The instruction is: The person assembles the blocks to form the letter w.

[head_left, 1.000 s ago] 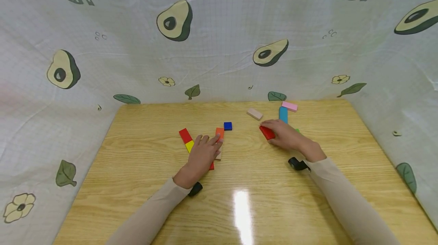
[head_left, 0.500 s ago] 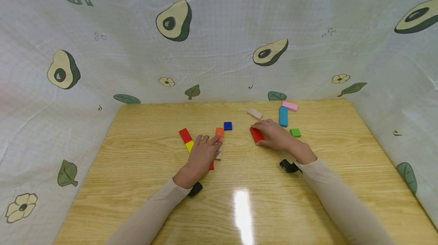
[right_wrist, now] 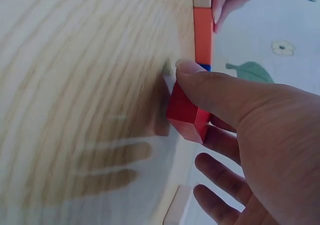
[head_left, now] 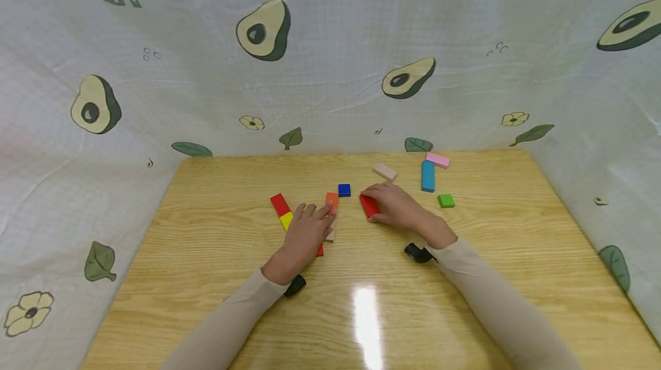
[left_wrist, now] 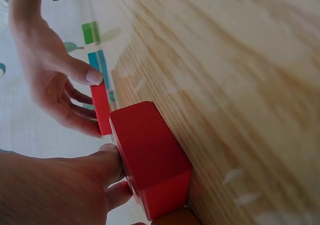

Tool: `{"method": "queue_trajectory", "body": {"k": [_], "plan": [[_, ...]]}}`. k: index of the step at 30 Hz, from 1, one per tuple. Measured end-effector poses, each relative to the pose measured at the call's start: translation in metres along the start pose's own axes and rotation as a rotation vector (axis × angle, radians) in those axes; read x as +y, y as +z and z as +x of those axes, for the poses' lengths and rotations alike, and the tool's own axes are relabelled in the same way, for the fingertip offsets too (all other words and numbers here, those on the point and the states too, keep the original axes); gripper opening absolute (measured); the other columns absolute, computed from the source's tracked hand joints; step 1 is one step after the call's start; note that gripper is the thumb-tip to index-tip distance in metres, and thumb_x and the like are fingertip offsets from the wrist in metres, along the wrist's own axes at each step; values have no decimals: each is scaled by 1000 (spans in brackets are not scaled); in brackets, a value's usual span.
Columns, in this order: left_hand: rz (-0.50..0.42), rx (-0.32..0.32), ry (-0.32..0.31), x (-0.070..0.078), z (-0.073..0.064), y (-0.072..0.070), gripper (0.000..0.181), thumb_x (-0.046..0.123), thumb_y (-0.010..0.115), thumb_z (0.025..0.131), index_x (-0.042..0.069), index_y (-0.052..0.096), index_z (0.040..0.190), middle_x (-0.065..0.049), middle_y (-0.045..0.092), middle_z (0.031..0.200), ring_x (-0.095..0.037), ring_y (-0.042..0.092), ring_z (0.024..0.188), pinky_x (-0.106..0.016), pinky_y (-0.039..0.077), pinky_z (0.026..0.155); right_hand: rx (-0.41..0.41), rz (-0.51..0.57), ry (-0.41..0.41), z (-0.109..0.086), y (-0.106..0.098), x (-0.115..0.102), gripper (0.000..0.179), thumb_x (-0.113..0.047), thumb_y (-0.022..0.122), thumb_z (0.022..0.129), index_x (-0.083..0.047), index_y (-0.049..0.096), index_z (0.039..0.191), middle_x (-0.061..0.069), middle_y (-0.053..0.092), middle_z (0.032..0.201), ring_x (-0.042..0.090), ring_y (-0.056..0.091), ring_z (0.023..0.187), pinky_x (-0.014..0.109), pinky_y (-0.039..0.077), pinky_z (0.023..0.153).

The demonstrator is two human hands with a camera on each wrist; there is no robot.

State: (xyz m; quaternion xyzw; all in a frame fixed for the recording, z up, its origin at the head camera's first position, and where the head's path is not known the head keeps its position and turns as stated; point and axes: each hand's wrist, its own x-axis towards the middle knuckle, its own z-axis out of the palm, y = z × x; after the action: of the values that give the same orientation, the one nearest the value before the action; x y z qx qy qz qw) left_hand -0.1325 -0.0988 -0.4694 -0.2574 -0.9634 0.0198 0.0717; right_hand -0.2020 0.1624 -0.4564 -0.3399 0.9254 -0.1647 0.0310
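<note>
My right hand (head_left: pixel 397 206) pinches a red block (head_left: pixel 369 206) between thumb and fingers. In the right wrist view this block (right_wrist: pixel 186 107) is tilted, close to the tabletop. My left hand (head_left: pixel 303 235) rests with spread fingers over a row of blocks, fingertips touching the orange block (head_left: pixel 332 199). A plain wooden block (head_left: pixel 330 236) shows under its thumb side, and a red block (left_wrist: pixel 150 155) stands beside its fingers in the left wrist view. A red block (head_left: pixel 280 204) and a yellow one (head_left: pixel 286 220) lie end to end, partly behind that hand. A blue block (head_left: pixel 344 190) touches the orange one's far corner.
Right of centre on the wooden table (head_left: pixel 258 324) lie a plain wooden block (head_left: pixel 384 171), a light-blue block (head_left: pixel 427 176), a pink block (head_left: pixel 438 160) and a green block (head_left: pixel 446 201). A patterned cloth (head_left: pixel 330 60) hangs at the table's back edge and sides.
My right hand has moved left with the red block, toward the orange and blue blocks, uncovering the green block. The left hand has stayed where it was.
</note>
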Motion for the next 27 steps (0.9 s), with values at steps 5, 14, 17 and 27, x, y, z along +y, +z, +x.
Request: {"method": "queue_trajectory", "body": {"k": [5, 14, 17, 27], "plan": [[15, -9, -4, 0, 1, 0, 37, 32, 67, 105, 23, 72, 140, 2, 60, 153, -30, 60, 129, -51, 41, 118, 0, 0, 5, 5, 2, -6, 60, -20, 86, 91, 5, 64, 140, 21, 65, 141, 41, 59, 130, 55, 49, 110], [10, -33, -15, 1, 3, -1, 38, 33, 67, 105, 24, 71, 142, 3, 61, 152, -29, 59, 131, -51, 41, 118, 8, -5, -2, 10, 6, -13, 60, -22, 87, 90, 4, 64, 139, 20, 66, 139, 40, 60, 128, 53, 50, 109], [-11, -36, -21, 1, 3, -2, 39, 32, 68, 104, 24, 71, 142, 3, 61, 152, -30, 59, 131, -51, 41, 118, 7, -12, -1, 12, 6, -14, 60, -22, 87, 90, 4, 65, 139, 20, 66, 139, 40, 60, 127, 53, 50, 108], [15, -47, -15, 1, 4, -5, 40, 33, 66, 106, 24, 69, 144, 3, 60, 153, -29, 58, 131, -50, 41, 118, -3, 2, 14, 14, 10, -13, 59, -24, 85, 92, 3, 63, 141, 19, 66, 141, 38, 59, 128, 51, 50, 109]]}}
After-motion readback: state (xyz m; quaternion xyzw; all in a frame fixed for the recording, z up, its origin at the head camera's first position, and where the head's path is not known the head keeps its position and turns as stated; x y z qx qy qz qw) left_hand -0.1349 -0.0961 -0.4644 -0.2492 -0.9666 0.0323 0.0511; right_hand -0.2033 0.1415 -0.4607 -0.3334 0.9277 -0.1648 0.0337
